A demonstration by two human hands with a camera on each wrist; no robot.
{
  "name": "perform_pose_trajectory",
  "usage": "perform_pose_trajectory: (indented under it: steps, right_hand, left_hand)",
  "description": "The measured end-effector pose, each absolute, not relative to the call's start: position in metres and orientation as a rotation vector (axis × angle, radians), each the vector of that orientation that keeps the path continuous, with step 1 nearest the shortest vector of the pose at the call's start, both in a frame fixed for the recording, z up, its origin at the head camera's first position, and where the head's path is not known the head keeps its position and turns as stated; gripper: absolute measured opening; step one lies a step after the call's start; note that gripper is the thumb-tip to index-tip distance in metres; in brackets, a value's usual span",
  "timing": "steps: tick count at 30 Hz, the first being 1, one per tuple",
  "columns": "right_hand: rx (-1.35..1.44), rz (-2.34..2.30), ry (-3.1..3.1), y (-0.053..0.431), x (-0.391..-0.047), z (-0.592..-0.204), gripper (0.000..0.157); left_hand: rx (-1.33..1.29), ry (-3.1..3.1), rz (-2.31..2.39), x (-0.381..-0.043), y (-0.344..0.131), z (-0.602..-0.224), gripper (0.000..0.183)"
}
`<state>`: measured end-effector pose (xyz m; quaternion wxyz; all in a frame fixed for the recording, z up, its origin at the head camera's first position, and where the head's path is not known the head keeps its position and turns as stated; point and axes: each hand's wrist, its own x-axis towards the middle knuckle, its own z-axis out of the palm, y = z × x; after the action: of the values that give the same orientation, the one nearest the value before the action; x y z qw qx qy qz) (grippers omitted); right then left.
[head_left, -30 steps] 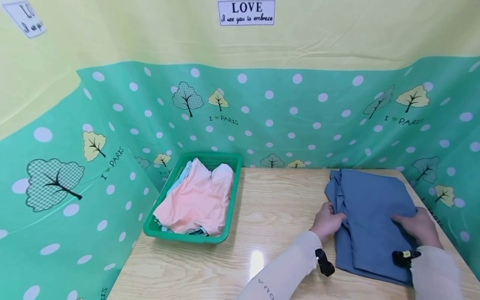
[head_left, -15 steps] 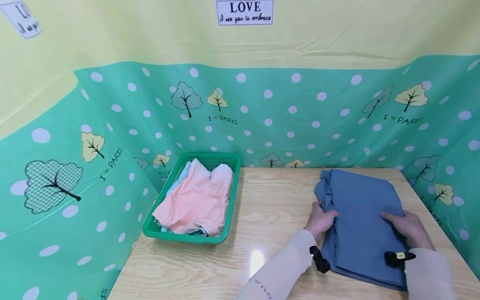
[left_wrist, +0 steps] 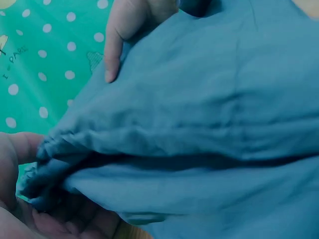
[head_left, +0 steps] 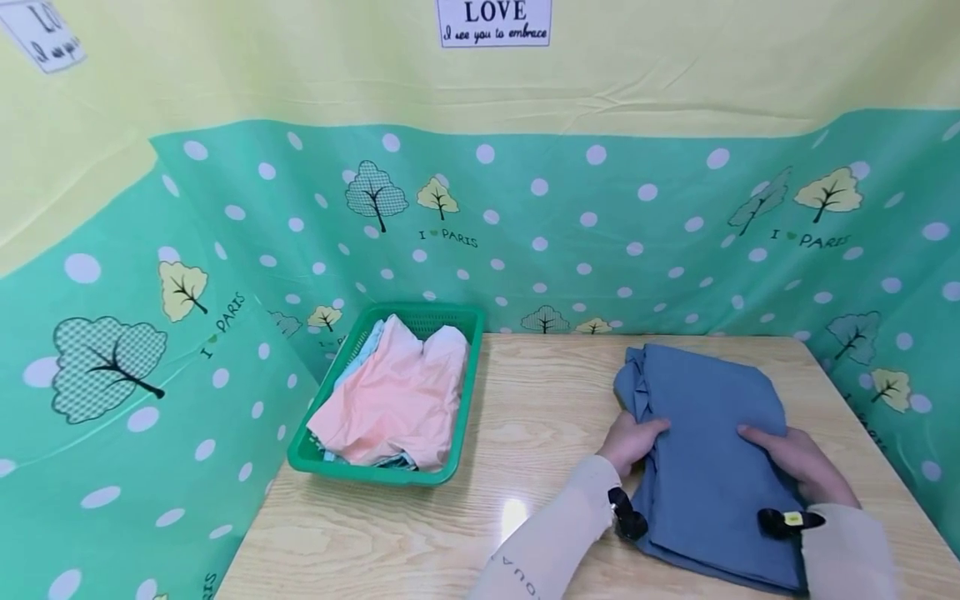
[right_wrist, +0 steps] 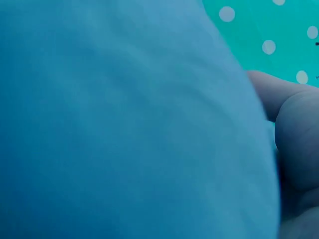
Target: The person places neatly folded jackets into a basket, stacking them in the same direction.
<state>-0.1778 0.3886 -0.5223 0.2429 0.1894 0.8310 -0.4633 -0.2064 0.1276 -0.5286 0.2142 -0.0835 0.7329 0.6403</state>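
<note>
A folded blue garment point(head_left: 708, 467) is at the right side of the table, its layers stacked and its left edge gathered. My left hand point(head_left: 630, 442) grips that left edge, thumb on top. In the left wrist view the left hand point(left_wrist: 25, 194) has its thumb over the puckered cloth point(left_wrist: 65, 144) and its fingers beneath. My right hand point(head_left: 798, 458) holds the opposite edge, thumb on top and fingers hidden below. In the right wrist view cloth fills most of the picture, with the right hand point(right_wrist: 299, 134) at its edge.
A green plastic basket point(head_left: 468, 392) stands at the left of the wooden table point(head_left: 555, 433). Inside lie a pink garment point(head_left: 397, 400) and light blue cloth point(head_left: 363, 354). A green dotted curtain point(head_left: 510, 225) hangs behind the table and along both sides.
Both hands have moved left and slightly towards me with the blue garment between them. The basket stays in its place.
</note>
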Motion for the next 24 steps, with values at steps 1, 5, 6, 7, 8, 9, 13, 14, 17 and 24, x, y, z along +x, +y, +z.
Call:
perform_pose_trajectory:
  steps: [1,5,6,7,8,9,13,14,17,24]
  right_hand:
    - [0.500,-1.270,2.269,0.386,-0.178,-0.523,0.113]
    - [0.461,-1.282,2.293,0.377,-0.178,-0.524,0.107]
    - [0.458,-1.288,2.298,0.375,-0.178,-0.525,0.106]
    - [0.454,-1.294,2.303,0.373,-0.179,-0.525,0.105]
    - [0.449,-1.300,2.306,0.371,-0.179,-0.526,0.104]
    - [0.446,-1.308,2.306,0.369,-0.179,-0.526,0.104]
    - [0.438,-1.324,2.327,0.364,-0.180,-0.528,0.103]
    - [0.437,-1.328,2.333,0.363,-0.180,-0.528,0.102]
    - [0.432,-1.333,2.349,0.360,-0.180,-0.528,0.100]
    - [0.393,-1.367,2.377,0.352,-0.179,-0.521,0.092]
  left_hand:
    - [-0.232,2.036,1.769,-0.206,0.126,-0.529,0.064]
    - [-0.237,2.026,1.730,-0.207,0.119,-0.532,0.065]
    - [-0.234,2.020,1.727,-0.207,0.118,-0.532,0.065]
    - [-0.234,2.012,1.721,-0.207,0.116,-0.533,0.065]
    - [-0.235,2.003,1.721,-0.208,0.115,-0.533,0.064]
    - [-0.236,1.998,1.722,-0.208,0.114,-0.534,0.064]
    - [-0.226,2.017,1.737,-0.207,0.113,-0.536,0.058]
    - [-0.215,2.037,1.739,-0.207,0.113,-0.537,0.055]
    - [-0.180,2.105,1.732,-0.204,0.113,-0.538,0.047]
    - [-0.078,2.198,1.700,-0.199,0.108,-0.534,0.037]
